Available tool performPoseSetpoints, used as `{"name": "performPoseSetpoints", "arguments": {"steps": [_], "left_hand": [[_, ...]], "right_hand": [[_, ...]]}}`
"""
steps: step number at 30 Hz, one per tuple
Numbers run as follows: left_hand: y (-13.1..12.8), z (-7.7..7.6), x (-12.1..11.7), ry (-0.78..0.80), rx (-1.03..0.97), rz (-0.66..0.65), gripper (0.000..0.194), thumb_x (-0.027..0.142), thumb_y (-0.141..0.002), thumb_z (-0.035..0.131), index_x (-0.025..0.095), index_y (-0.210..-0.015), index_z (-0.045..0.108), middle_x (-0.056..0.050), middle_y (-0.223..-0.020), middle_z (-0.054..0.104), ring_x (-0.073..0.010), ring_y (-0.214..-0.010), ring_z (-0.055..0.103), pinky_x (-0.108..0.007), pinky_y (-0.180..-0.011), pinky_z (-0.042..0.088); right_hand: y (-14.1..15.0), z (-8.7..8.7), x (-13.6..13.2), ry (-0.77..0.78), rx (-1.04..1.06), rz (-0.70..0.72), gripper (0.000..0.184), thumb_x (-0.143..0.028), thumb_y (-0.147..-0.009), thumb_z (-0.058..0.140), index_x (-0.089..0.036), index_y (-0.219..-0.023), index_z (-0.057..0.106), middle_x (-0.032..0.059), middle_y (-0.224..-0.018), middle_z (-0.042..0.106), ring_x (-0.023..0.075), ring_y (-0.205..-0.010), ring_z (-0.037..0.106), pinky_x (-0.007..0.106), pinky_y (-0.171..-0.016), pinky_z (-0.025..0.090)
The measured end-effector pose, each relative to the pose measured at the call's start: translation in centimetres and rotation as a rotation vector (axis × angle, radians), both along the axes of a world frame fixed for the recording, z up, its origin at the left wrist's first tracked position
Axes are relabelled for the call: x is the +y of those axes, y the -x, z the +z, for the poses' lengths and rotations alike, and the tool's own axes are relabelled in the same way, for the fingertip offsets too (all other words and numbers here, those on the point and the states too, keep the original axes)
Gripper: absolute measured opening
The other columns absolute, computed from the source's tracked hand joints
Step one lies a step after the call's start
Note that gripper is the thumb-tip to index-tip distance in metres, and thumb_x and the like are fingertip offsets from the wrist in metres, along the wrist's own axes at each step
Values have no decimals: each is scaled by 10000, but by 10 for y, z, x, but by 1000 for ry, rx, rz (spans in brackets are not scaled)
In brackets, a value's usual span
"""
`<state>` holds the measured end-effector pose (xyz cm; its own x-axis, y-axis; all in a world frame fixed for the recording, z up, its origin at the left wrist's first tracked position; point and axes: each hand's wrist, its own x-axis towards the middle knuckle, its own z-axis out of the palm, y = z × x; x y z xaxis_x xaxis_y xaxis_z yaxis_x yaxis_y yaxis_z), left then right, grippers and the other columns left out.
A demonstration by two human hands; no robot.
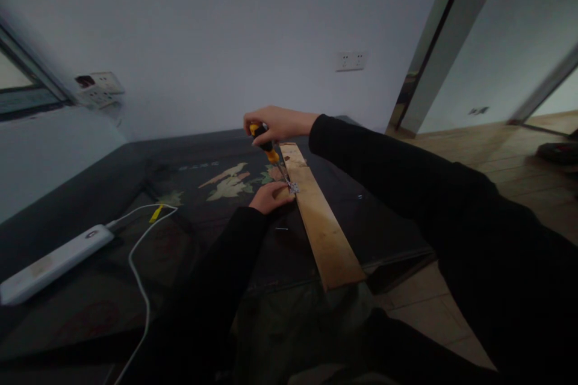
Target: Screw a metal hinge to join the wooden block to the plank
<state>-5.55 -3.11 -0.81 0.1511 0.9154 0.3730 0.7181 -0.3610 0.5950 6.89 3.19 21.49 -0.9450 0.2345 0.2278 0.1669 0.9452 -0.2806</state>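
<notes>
My right hand (277, 123) is closed round the yellow and black handle of a screwdriver (272, 155), which slants down to the right. Its metal shaft reaches a small silvery metal piece, possibly a hinge (294, 187), at the left edge of a long wooden board (323, 225). Low beside that edge, my left hand (270, 197) pinches a small wooden piece (283, 194) against the board, its fingertips close to the screwdriver's tip. Whether a screw sits under the tip is too small to tell.
The board lies on a dark table (217, 150) with painted flowers and overhangs its near edge. A thin metal pin or screw (282, 228) lies left of the board. At left are a white power strip (58, 261) and its cable (139, 280). A wall stands behind.
</notes>
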Motion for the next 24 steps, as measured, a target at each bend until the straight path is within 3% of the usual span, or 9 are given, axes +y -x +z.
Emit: {"name": "performPoseSetpoints", "arguments": {"steps": [4, 8, 12, 19, 24], "left_hand": [[0, 1, 0, 6, 10, -6, 440, 419, -723, 731, 208, -1105, 673, -73, -1133, 700, -254, -1055, 645, -413, -976, 475], [-1, 1, 1, -2, 8, -12, 454, 419, -715, 737, 201, -1109, 674, -76, -1131, 701, -258, -1054, 645, -413, -972, 478], [-2, 1, 0, 6, -9, -4, 453, 417, -706, 743, 212, -1104, 676, -69, -1129, 702, -259, -1047, 647, -418, -972, 478], [-3, 0, -1, 4, -21, 18, 469, 436, -705, 739, 198, -1105, 677, -79, -1120, 703, -255, -1031, 653, -402, -956, 490], [-2, -1, 0, 15, -28, 22, 467, 432, -704, 740, 202, -1106, 676, -75, -1108, 709, -254, -1022, 654, -407, -948, 493]], "right_hand": [[10, -3, -4, -211, 37, -147, 264, -335, -784, 697, -144, -924, 582, 81, -904, 624, 191, -905, 562, 269, -702, 374], [18, -7, -8, -256, 58, -209, 248, -315, -803, 677, -134, -952, 596, 82, -911, 628, 173, -864, 559, 262, -692, 362], [21, -6, -9, -118, 73, -211, 206, -271, -769, 706, -139, -899, 616, 49, -872, 626, 128, -776, 546, 234, -651, 384], [21, 6, 0, 295, -76, -200, 243, -147, -721, 735, -111, -931, 620, -3, -715, 606, 84, -567, 566, 234, -548, 495], [22, 11, 0, 315, -113, -176, 289, -182, -715, 752, -109, -955, 609, 2, -739, 620, 99, -568, 604, 247, -536, 528]]}}
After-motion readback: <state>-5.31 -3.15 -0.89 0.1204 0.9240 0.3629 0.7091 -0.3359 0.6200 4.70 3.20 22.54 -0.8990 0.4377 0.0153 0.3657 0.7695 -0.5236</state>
